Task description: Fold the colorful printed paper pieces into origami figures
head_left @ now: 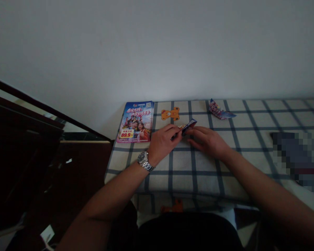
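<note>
Between my two hands is a small piece of folded printed paper, its upper corner pointing up to the right. My left hand, with a metal watch on the wrist, pinches the paper's left side. From the right, my right hand has its fingers bent against the other side; its fingertips are partly hidden. A stack of printed flyers lies left of my left hand. Beyond my right hand sits another folded paper piece, boat-like in shape with the same kind of colours.
A checked cloth with a bear print covers the table, which meets a pale wall. At the right lies a dark, blurred-out flat object. Dark furniture stands at the left.
</note>
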Motion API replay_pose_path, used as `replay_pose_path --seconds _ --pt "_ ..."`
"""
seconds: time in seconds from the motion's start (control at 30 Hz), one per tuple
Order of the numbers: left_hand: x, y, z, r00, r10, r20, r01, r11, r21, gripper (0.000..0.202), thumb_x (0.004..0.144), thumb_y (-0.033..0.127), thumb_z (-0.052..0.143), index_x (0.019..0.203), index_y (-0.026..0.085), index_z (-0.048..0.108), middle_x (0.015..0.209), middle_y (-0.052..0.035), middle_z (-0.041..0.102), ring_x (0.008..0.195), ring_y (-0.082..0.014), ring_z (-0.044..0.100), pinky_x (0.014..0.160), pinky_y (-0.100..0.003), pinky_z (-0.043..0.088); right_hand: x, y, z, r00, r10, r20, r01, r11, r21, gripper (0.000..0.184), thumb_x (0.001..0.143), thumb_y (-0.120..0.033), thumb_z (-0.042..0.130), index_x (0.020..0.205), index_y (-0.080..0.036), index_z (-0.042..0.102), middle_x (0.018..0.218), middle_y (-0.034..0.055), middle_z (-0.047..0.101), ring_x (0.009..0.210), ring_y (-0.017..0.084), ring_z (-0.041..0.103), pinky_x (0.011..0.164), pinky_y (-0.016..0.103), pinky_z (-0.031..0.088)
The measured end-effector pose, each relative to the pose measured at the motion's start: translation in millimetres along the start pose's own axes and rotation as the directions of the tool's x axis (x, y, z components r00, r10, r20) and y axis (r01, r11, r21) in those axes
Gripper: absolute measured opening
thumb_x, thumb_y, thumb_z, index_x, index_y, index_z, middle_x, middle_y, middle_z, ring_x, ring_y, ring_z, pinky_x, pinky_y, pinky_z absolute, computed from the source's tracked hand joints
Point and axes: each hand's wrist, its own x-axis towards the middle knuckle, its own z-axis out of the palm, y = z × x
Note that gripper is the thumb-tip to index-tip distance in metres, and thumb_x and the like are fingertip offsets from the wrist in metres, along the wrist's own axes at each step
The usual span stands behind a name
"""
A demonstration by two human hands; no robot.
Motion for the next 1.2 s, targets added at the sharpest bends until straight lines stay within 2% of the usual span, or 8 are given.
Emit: replay_pose_path --seconds 0.13,0.27,0.47,0.63,0.8,1.0,1.2 --pt "0.5 1.8 -1.0 1.000 0.007 0.010 -0.007 1.000 -0.017 0.015 0.104 0.025 0.061 0.106 0.020 0.075 0.110 -0.0023 0.077 0.095 -0.0146 0.074 0.086 -0.027 0.060 2.2 -4.3 0.8 1.000 -0.001 -0.004 0.001 1.000 -0.011 0.033 0.104 -0.026 0.060 0.137 -0.025 0.062 0.129 0.0132 0.074 0.116 0.029 0.073 0.098 0.046 0.062" --pt "0.7 1.7 -0.5 0.999 0.015 0.046 -0.014 1.000 -0.027 0.015 0.104 0.024 0.059 0.105 0.020 0.074 0.109 -0.0031 0.076 0.096 -0.0150 0.074 0.087 -0.027 0.061 3.2 -4.8 1.0 0.999 -0.022 -0.026 0.022 1.000 0.014 0.032 0.105 -0.020 0.055 0.135 -0.026 0.064 0.122 0.0117 0.075 0.110 0.027 0.074 0.095 0.042 0.063" --pt "-0.7 4.4 1.6 0.992 0.049 0.119 -0.046 0.999 -0.023 0.014 0.102 0.026 0.065 0.113 0.020 0.071 0.118 -0.0049 0.074 0.104 -0.0175 0.073 0.088 -0.027 0.061 -0.9 -1.2 0.0 0.999 -0.006 -0.036 0.007 1.000 0.007 0.030 0.104 -0.019 0.053 0.129 -0.028 0.068 0.115 0.0103 0.074 0.106 0.026 0.072 0.092 0.041 0.062" --pt "-1.1 5.8 1.1 0.986 0.015 0.168 -0.017 1.000 0.014 0.022 0.101 0.023 0.063 0.122 0.022 0.069 0.112 -0.0049 0.074 0.098 -0.0180 0.073 0.083 -0.028 0.060 0.2 -3.8 -1.4 1.000 -0.030 -0.006 0.030 1.000 0.004 0.029 0.106 -0.019 0.051 0.128 -0.026 0.069 0.115 0.0108 0.074 0.108 0.027 0.071 0.092 0.040 0.062" --pt "-2.2 1.5 1.9 0.985 0.029 0.173 -0.032 0.999 0.011 0.019 0.104 0.027 0.061 0.119 0.022 0.071 0.106 -0.0038 0.075 0.092 -0.0170 0.073 0.080 -0.027 0.058 0.4 -1.6 -0.5 1.000 -0.023 -0.006 0.024 1.000 0.015 0.028 0.106 -0.022 0.052 0.127 -0.028 0.068 0.114 0.0101 0.074 0.106 0.026 0.072 0.092 0.040 0.062" --pt "-0.7 -1.7 0.0 0.994 -0.033 0.103 0.031 0.999 0.025 0.013 0.101 0.024 0.063 0.110 0.023 0.072 0.096 -0.0008 0.076 0.085 -0.0160 0.071 0.078 -0.027 0.054 0.1 0.7 -5.5 0.999 -0.033 -0.016 0.033 0.999 0.012 0.021 0.105 -0.024 0.055 0.121 -0.028 0.069 0.111 0.0089 0.075 0.101 0.025 0.073 0.088 0.040 0.062" --pt "0.6 -0.6 -1.0 0.990 -0.062 0.126 0.061 0.998 0.013 0.011 0.099 0.021 0.064 0.107 0.023 0.072 0.090 0.0016 0.076 0.078 -0.0155 0.070 0.072 -0.027 0.050 0.1 -0.9 -4.6 0.999 -0.042 0.011 0.043 0.997 -0.057 0.022 0.105 -0.023 0.053 0.123 -0.026 0.066 0.114 0.0105 0.074 0.101 0.027 0.072 0.087 0.041 0.062"
